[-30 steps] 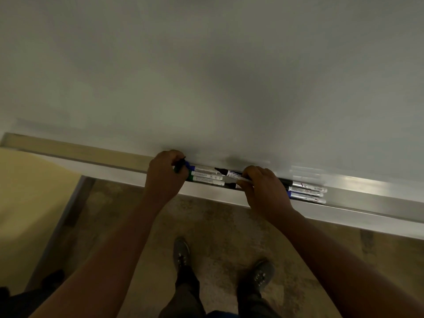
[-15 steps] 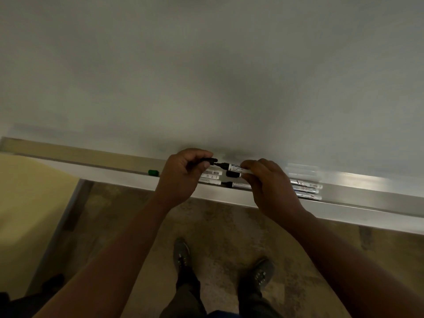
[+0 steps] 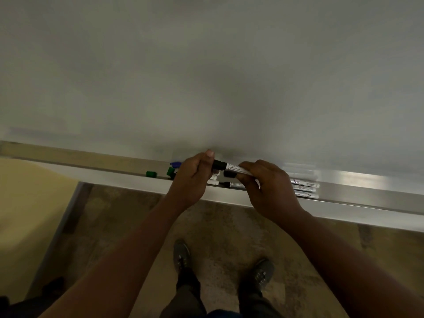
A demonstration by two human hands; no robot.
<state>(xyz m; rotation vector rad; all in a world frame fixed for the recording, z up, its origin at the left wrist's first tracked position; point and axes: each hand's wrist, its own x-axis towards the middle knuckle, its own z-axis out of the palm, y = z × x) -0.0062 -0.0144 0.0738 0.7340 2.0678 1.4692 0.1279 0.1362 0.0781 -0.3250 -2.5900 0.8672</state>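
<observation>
Head view is showing a person standing at a pale grey whiteboard [image 3: 206, 76] with a long aluminium marker tray [image 3: 367, 193] running along its lower edge. Farthest left on the tray, a small loose green plastic cap [image 3: 151, 173] is lying alone. Just right of it, a green-capped marker end [image 3: 170, 171] and a blue-capped marker end [image 3: 175, 164] are poking out from behind the left hand [image 3: 191, 177]. That hand is hovering just above the tray, its fingers and thumb curling tightly round the black cap [image 3: 218, 164] of a white-barrelled whiteboard marker [image 3: 238, 169], with the thumb tip pointing up toward the board. The marker is being held roughly level, just above the tray and in front of the board's lower edge, spanning between both hands. Cap and barrel are meeting with no visible gap. Beneath it, a black-tipped white marker [image 3: 236, 185] is lying in the tray. The right hand [image 3: 273, 188] is pinching the barrel's other end, its fingers wrapping over it. Right of that hand, three white markers [image 3: 305, 186] are lying side by side in the tray. Below, two dark shoes [image 3: 182, 255] are standing on a mottled brown floor [image 3: 229, 226].
</observation>
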